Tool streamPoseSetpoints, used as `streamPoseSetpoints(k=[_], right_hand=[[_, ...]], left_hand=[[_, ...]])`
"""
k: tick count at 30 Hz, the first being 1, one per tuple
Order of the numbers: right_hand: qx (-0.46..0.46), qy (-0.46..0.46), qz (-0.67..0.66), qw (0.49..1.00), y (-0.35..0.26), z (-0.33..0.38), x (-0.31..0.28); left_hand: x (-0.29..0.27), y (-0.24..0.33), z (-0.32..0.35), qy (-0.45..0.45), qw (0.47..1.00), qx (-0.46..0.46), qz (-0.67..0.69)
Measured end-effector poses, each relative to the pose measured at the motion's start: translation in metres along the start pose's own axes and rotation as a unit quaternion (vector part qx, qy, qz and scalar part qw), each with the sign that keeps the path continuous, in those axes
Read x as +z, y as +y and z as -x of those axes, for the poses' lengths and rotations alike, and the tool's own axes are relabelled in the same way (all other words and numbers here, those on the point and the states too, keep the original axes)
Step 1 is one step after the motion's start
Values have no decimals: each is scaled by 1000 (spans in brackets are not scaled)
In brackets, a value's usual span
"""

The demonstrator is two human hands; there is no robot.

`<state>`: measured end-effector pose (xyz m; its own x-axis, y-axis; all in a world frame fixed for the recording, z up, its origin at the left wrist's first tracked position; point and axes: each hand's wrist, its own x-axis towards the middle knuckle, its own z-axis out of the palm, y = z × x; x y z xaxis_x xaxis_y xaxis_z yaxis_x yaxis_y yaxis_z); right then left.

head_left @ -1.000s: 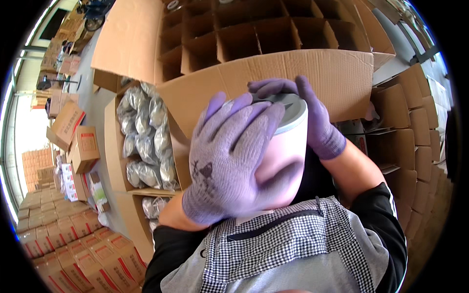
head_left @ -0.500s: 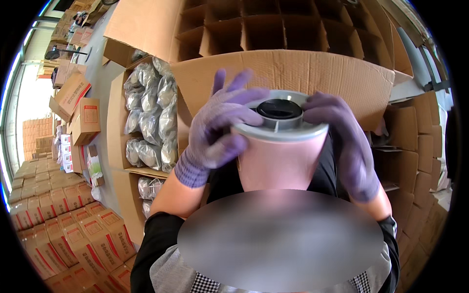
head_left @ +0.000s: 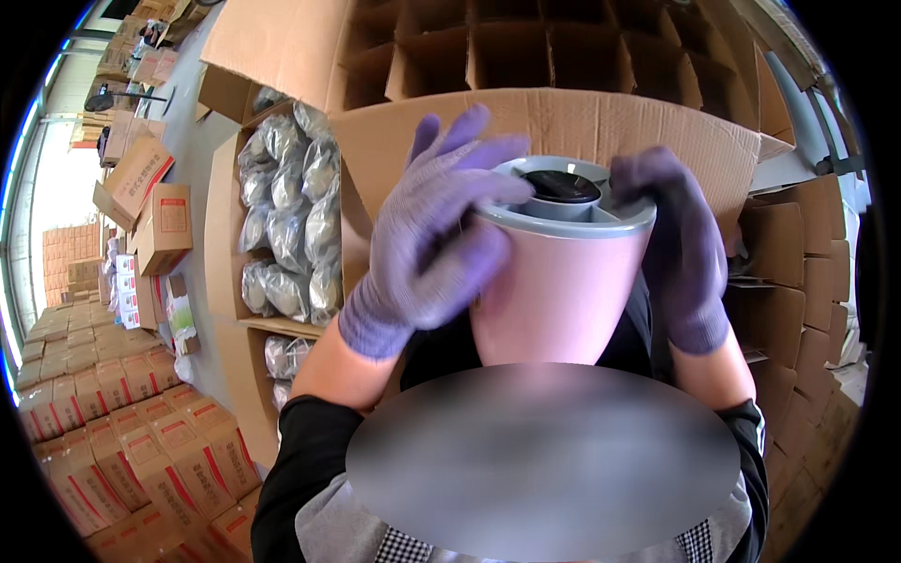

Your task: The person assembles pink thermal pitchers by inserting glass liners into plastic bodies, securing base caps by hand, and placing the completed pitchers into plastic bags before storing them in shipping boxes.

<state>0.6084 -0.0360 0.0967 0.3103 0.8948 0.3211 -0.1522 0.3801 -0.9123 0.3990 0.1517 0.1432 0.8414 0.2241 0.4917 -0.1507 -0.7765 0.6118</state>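
Note:
In front of my body stands a pink tapered vessel (head_left: 561, 291) with a grey rim (head_left: 535, 226) and a round black piece (head_left: 560, 186) in the middle of its top. My left hand (head_left: 436, 225), in a purple-grey knit glove, is at the vessel's left side. Its fingers are spread, with a fingertip over the rim and the thumb by the pink wall. My right hand (head_left: 678, 235), gloved alike, has its fingers curled over the right of the rim. The vessel's lower end is hidden by a blurred patch.
Beyond the vessel is an open carton (head_left: 563, 117) with cardboard dividers. At left another carton (head_left: 225, 235) holds several plastic-wrapped items (head_left: 291, 235). Printed boxes (head_left: 150, 450) are stacked at lower left, and more cartons (head_left: 817, 244) line the right.
The vessel has shifted right and slightly up in view, its top now tilted differently. My left hand moved right with it; my right fingers curl more tightly at the rim.

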Motion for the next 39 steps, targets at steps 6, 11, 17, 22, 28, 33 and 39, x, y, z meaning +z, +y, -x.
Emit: streamPoseSetpoints(k=[6, 11, 17, 22, 28, 33, 39], right_hand=[[141, 129, -243, 951, 40, 1, 25], [-12, -33, 175, 984, -24, -2, 18], [167, 29, -352, 921, 53, -20, 10], [-2, 36, 36, 999, 11, 9, 26], [-85, 4, 244, 966, -19, 17, 31], [-4, 67, 255, 964, -32, 42, 47], [18, 162, 200, 966, -70, 99, 22]], left_hand=[[19, 22, -3, -29, 997, -10, -67], [35, -39, 27, 104, 960, -71, 251], [19, 54, -10, 4, 993, -6, -116], [22, -10, 28, 71, 990, -18, 121], [21, -2, 27, 61, 976, 5, 208], [41, -4, 37, 91, 944, -41, 315], [77, 53, 39, 42, 893, -187, 408]])
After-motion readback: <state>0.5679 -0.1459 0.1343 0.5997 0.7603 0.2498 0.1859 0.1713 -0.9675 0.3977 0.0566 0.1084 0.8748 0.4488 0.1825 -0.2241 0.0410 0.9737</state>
